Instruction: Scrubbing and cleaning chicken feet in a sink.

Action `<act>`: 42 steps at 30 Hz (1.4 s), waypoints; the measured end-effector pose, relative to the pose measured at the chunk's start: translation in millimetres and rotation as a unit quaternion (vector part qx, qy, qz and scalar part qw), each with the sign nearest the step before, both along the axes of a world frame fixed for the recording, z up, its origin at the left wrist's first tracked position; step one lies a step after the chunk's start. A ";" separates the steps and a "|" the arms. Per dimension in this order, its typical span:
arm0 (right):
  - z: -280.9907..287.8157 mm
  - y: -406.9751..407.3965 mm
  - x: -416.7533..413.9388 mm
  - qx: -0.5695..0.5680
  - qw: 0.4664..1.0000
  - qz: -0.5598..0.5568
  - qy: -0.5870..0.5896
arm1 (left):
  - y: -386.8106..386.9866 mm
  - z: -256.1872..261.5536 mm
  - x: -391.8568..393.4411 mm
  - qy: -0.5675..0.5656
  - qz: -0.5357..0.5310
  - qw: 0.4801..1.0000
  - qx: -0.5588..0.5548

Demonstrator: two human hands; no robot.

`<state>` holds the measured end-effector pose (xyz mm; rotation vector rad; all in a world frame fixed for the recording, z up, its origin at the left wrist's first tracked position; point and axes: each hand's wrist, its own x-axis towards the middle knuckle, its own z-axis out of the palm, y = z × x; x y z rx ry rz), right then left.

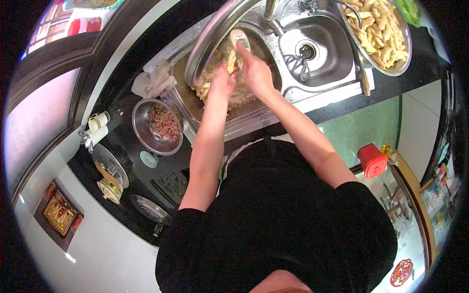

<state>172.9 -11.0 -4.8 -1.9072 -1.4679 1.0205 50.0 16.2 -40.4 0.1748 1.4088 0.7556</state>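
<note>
My left hand (222, 77) grips a knobby pale-yellow piece (231, 61) that looks like ginger root, over the left sink basin (273, 62). In my right hand (257, 73) is a peach-coloured oval-backed brush (239, 36) with a sticker, its working side hidden. Both hands nearly meet around the piece. Below them, more yellow pieces (203, 91) lie in cloudy water, partly covered by my hands and forearms. A thick chrome spout (205, 44) arches over the basin's left side.
Scissors (300, 67) lie in the right basin (333, 66). A metal bowl (405, 33) heaped with similar pieces stands at right. Left are a crumpled cloth (152, 81), a steel bowl (141, 135) of reddish-brown scraps and a small pale-green dish (148, 159). A red container (372, 161) stands at right.
</note>
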 end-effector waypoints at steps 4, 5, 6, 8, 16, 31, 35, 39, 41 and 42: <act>-17.4 -11.0 -6.6 0.025 0.998 -0.033 0.044 | -9.8 -34.7 -64.0 -0.168 0.101 0.975 0.102; -29.4 -21.3 -6.3 -0.008 0.999 0.023 -0.031 | -8.4 -35.4 -75.9 -0.195 0.095 0.966 0.143; -41.4 -30.9 6.6 -0.092 0.988 0.095 -0.079 | -9.9 -22.8 -60.6 -0.053 0.032 0.982 0.179; -73.3 -59.9 26.7 0.022 0.982 0.155 -0.103 | -7.2 8.0 -42.6 -0.058 0.021 0.983 0.172; -81.9 -92.3 42.1 -0.086 0.956 0.219 -0.173 | -33.0 34.3 28.4 0.170 -0.404 0.870 0.227; -128.2 -88.4 38.1 -0.200 0.968 0.099 0.111 | 54.0 164.7 261.1 -0.102 -0.334 0.810 0.472; -176.9 -103.1 55.6 -0.005 0.964 -0.009 0.265 | -8.5 97.2 179.6 -0.118 -0.301 0.873 0.366; -122.0 -67.7 54.2 -0.049 0.987 0.067 0.140 | -53.7 -7.7 15.0 0.127 -0.314 0.919 0.200; -74.3 -44.8 65.7 -0.220 0.962 0.082 0.137 | -63.1 -38.4 -46.7 0.361 -0.401 0.815 0.212; -71.6 -41.6 66.9 -0.220 0.961 0.084 0.147 | -65.3 -54.4 -76.4 0.404 -0.399 0.797 0.203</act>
